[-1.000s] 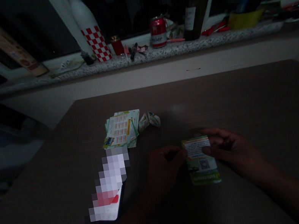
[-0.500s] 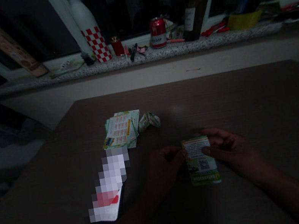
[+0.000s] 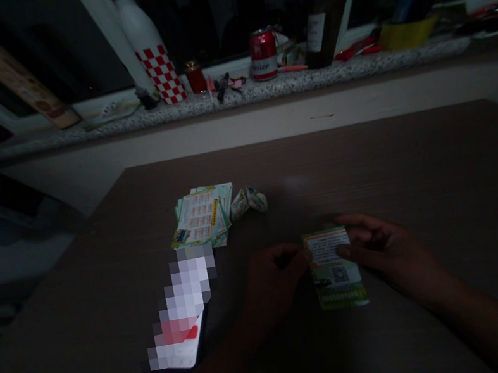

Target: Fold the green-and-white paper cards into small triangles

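Observation:
A green and white printed card point(image 3: 338, 286) with a QR code is held between my two hands over the table. My left hand point(image 3: 272, 279) pinches its upper left edge between thumb and fingers. On the other side, my right hand point(image 3: 388, 252) grips the card, its thumb on the printed face and its fingers behind the edge. To the left lies a loose stack of similar cards point(image 3: 201, 217). Beside that stack sits a folded, crumpled piece of printed paper point(image 3: 249, 202).
A phone point(image 3: 187, 313) with a lit screen, partly blurred out, lies left of my left forearm on the brown table point(image 3: 393, 161). Behind, the stone windowsill point(image 3: 122, 124) bears a checkered bottle point(image 3: 159, 67), a red can point(image 3: 263, 54), a dark bottle point(image 3: 317, 33) and a yellow roll point(image 3: 408, 34).

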Tool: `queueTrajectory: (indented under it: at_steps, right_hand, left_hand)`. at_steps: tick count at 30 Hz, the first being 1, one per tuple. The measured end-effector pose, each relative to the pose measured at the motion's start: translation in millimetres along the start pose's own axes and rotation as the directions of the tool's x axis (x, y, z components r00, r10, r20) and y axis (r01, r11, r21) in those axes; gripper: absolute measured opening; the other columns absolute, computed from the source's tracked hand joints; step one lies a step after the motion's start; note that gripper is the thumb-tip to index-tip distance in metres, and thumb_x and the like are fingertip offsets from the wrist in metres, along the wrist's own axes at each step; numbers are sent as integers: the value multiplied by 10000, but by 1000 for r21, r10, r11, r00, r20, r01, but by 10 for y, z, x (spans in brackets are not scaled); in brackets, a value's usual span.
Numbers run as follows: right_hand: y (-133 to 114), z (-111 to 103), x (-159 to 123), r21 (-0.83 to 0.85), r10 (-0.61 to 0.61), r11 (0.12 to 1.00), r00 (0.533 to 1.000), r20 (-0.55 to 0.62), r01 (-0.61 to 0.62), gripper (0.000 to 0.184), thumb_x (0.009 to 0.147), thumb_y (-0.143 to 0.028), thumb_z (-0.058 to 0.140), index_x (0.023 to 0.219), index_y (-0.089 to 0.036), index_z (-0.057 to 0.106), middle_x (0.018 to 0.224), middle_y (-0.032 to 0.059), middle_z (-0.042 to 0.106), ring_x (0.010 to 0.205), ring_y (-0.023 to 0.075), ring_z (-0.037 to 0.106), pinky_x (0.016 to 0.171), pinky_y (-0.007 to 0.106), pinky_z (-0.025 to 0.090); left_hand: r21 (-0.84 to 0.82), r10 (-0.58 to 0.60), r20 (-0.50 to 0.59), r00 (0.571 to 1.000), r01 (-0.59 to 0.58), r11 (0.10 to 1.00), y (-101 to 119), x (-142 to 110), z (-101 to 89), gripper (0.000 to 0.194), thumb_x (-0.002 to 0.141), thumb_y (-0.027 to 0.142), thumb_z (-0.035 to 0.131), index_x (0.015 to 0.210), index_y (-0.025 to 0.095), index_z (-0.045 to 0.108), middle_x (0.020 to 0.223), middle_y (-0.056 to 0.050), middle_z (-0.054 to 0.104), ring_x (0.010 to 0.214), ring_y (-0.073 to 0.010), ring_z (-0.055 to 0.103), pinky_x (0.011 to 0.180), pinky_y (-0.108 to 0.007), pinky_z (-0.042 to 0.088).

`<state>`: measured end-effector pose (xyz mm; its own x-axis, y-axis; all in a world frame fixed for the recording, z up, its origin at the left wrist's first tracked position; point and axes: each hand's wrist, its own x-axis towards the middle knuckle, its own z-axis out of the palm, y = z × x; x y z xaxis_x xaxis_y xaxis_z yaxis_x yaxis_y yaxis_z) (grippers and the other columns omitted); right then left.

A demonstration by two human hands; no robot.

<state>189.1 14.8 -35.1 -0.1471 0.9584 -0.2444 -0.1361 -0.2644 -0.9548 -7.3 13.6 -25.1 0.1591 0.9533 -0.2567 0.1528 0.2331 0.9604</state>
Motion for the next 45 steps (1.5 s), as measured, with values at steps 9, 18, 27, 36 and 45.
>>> queueTrajectory:
  at_steps: [9, 18, 27, 36, 45]
  right_hand:
    - [33, 4, 23, 53, -3, 999, 1000, 9, 3, 440, 679, -258, 789, 1059, -215, 573, 803, -16, 761, 760, 143, 710, 719, 247, 551]
    - [3, 26, 29, 59, 2, 998, 1000, -9, -1, 452, 648, -231, 799, 1037, -207, 571, 797, -14, 771, 728, 134, 714, 675, 226, 556]
    - [54, -57, 53, -74, 6, 997, 1000, -20, -7, 564, 641, -274, 816, 1128, -199, 541, 765, 7, 769, 726, 181, 718, 731, 309, 557]
    - [6, -64, 75, -135, 59, 989, 996, -61, -67, 668, 584, -331, 842, 1170, -154, 575, 688, 30, 765, 664, 228, 722, 691, 355, 568]
    - [51, -113, 51, -494, -339, 829, 938, -73, 261, 309, 731, -283, 721, 1017, -192, 645, 815, 40, 756, 764, 202, 717, 753, 334, 578]
  left_hand:
    - [18, 7, -1, 1000, -7, 1000, -15, 6, -2, 245, 798, 360, 631, 818, 132, 719, 794, -58, 730, 750, -193, 666, 657, -262, 488]
    - [33, 31, 1, 1000, -32, 999, -20, 7, -8, 233, 818, 361, 619, 827, 151, 720, 806, -36, 737, 739, -170, 667, 639, -237, 482]
    - [114, 72, -13, 997, -70, 991, -14, 4, -12, 223, 836, 342, 592, 848, 159, 718, 820, -32, 735, 755, -172, 667, 651, -239, 486]
    - [217, 100, -29, 995, -91, 972, 11, -8, -5, 248, 854, 369, 554, 871, 174, 706, 841, -24, 734, 765, -174, 674, 673, -245, 493]
    - [594, 152, -81, 985, -75, 801, -103, 80, -67, 259, 857, 358, 510, 852, 192, 709, 873, -55, 733, 800, -214, 658, 710, -311, 467]
